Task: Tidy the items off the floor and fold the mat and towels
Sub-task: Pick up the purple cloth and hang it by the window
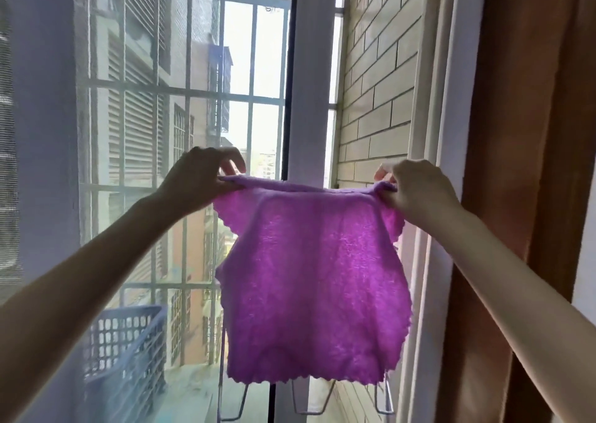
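A purple towel [309,280] with scalloped edges hangs in the air in front of a window, held up by its top edge. My left hand [201,177] pinches the upper left corner between thumb and fingers. The upper right corner is pinched by my right hand [416,187]. The towel hangs flat between both hands, its top edge sagging a little and its side corners drooping. Light from the window shines through the cloth.
A blue plastic basket [129,351] with a lattice wall stands at the lower left by the window. A barred window [193,93] fills the view ahead, with a white frame post [309,74] in the middle. A brown curtain [529,132] hangs at the right. Metal hooks [309,403] show below the towel.
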